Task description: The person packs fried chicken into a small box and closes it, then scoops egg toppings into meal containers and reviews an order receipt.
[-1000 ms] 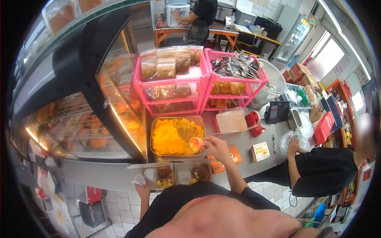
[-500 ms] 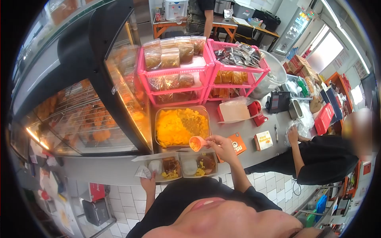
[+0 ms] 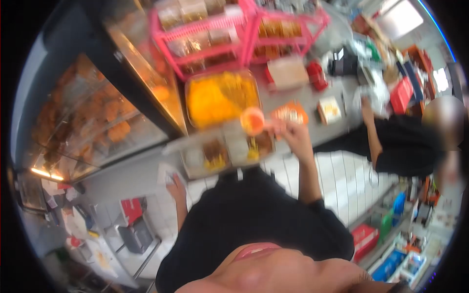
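My right hand (image 3: 291,137) is closed round the handle of a pink measuring scoop (image 3: 252,121). The scoop hangs tilted over the right one of two open takeaway boxes (image 3: 205,172), with yellow crumbs just below its rim. Each box holds a white mound, which looks like rice, and brown food with yellow bits on it. Behind them stands a metal tray of yellow crumbly food (image 3: 210,100). Left of the boxes, my left hand (image 3: 178,187) grips a white paper packet (image 3: 167,175); blur hides its print.
A glass food warmer (image 3: 93,117) fills the left side. Pink racks (image 3: 210,24) with bagged food stand behind the tray. An orange box (image 3: 290,113) and a white box (image 3: 329,110) lie right of the tray. A co-worker in black (image 3: 405,146) stands at the right.
The camera view has tilted down, so everything sits higher. My right hand has brought the scoop from the tray's front edge to over the right box. The left hand still holds its packet.
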Tool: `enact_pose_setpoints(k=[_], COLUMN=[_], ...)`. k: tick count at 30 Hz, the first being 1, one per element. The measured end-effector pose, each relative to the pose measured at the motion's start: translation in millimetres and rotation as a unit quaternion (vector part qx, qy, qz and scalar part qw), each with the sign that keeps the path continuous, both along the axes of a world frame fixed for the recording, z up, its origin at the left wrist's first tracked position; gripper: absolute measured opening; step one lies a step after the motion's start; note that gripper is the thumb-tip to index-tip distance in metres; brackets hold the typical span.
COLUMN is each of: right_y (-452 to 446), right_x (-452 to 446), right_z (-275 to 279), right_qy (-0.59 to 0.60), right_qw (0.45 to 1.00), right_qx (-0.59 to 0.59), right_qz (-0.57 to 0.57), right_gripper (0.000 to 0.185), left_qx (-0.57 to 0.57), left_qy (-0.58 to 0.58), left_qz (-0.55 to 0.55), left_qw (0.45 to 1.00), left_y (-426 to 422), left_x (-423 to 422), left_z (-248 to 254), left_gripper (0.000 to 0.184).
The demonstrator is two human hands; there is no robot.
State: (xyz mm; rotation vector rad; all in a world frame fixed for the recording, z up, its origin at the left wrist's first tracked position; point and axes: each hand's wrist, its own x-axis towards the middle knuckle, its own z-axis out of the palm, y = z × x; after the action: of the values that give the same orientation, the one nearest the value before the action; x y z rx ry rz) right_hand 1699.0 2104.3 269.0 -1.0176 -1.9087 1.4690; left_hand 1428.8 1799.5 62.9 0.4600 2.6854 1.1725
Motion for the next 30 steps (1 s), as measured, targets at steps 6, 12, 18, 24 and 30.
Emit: enact_pose_setpoints(k=[6, 12, 18, 24, 30], right_y=[-40, -81, -89, -102, -100], right_x=[16, 30, 37, 32, 45], right_z=[-42, -95, -155, -154, -162], right_qy=[0.153, -0.072, -0.228, -0.219, -0.284], right_qw=[0.954, 0.971, 0.892, 0.880, 0.867], right_qx=[-0.255, 0.174, 0.383, 0.406, 0.405], right_qz=[-0.046, -0.149, -0.075, -0.111, -0.067], right_gripper=[0.032, 0.030, 0.015, 0.023, 0.032], left_qx=[0.101, 0.130, 0.153, 0.169, 0.184], left_qy=[0.025, 0.066, 0.049, 0.051, -0.034], left_qz=[-0.114, -0.217, -0.267, -0.259, -0.232], left_qw=[0.988, 0.965, 0.950, 0.950, 0.954], left_y=[18, 26, 32, 32, 29], left_x=[2, -13, -29, -33, -43], left_z=[45, 51, 42, 35, 1], left_gripper=[0.039, 0.029, 0.034, 0.038, 0.035])
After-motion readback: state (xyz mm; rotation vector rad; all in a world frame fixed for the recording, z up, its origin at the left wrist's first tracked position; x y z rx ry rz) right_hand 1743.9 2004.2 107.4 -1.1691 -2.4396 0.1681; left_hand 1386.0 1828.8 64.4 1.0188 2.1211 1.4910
